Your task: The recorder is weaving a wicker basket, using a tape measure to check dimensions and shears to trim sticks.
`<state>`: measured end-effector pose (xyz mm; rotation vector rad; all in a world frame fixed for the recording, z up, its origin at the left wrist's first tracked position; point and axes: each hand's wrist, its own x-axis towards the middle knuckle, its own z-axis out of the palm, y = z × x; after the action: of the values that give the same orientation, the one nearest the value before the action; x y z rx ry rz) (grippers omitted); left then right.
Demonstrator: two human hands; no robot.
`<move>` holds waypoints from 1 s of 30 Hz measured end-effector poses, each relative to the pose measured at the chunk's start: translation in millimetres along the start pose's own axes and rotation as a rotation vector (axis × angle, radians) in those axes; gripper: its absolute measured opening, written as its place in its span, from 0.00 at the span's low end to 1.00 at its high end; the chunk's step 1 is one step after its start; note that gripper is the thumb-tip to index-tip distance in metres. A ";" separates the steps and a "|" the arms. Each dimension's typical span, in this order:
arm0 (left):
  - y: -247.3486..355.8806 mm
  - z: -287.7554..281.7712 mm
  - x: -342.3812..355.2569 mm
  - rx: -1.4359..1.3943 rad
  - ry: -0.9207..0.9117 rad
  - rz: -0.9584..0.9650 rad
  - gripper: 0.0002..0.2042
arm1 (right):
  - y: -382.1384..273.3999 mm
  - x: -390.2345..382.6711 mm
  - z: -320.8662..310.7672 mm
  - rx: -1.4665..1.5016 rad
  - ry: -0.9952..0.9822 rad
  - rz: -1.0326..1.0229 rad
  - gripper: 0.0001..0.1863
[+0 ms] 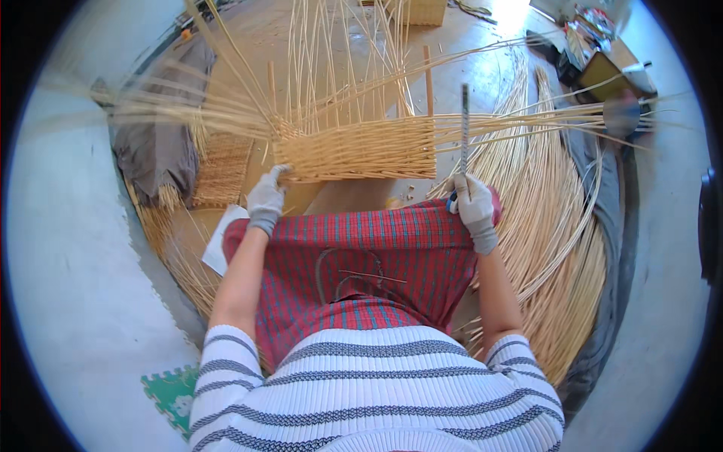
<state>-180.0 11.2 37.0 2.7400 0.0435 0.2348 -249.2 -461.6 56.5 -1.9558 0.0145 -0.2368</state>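
Observation:
A half-woven wicker basket (361, 151) lies in front of me, with long loose willow rods fanning out from its far side and both ends. My left hand (267, 197), in a pale work glove with a grey cuff, has its fingers closed on the basket's near left corner. In the same kind of glove, my right hand (473, 200) is closed around what looks like a tape measure (465, 128). Its narrow grey blade points away from me, just right of the basket's right end. A bit of blue shows by the right thumb; the rest is hidden in the palm.
A red plaid cloth (354, 233) covers my lap, with a dark cord and a thin stick on it. Bundles of peeled willow rods (557, 241) lie on the right. At left are a grey cloth (169, 120) and a woven mat (222, 169). A box (422, 10) stands at the back.

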 end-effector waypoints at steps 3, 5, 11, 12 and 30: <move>-5.7 4.2 -19.2 -0.001 -0.067 -0.014 0.24 | -24.3 -6.6 30.8 -0.054 0.093 -0.234 0.12; -8.4 5.9 -34.3 -0.009 -0.034 0.074 0.23 | -30.1 -12.3 68.6 0.166 -0.005 -0.265 0.14; -3.0 17.0 -74.3 0.255 -0.064 0.121 0.21 | -1.7 -19.5 169.2 0.447 -0.427 0.165 0.18; -0.5 20.5 -76.4 0.329 -0.001 0.187 0.21 | 1.7 -20.2 177.9 0.452 -0.378 0.143 0.18; 97.2 18.1 -41.8 -0.182 0.082 0.203 0.16 | 9.8 -11.8 194.0 0.481 -0.434 0.195 0.21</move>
<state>-218.3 -88.1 51.0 2.5521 -0.2243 0.3880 -226.2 -286.8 -25.9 -1.4783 -0.1244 0.2929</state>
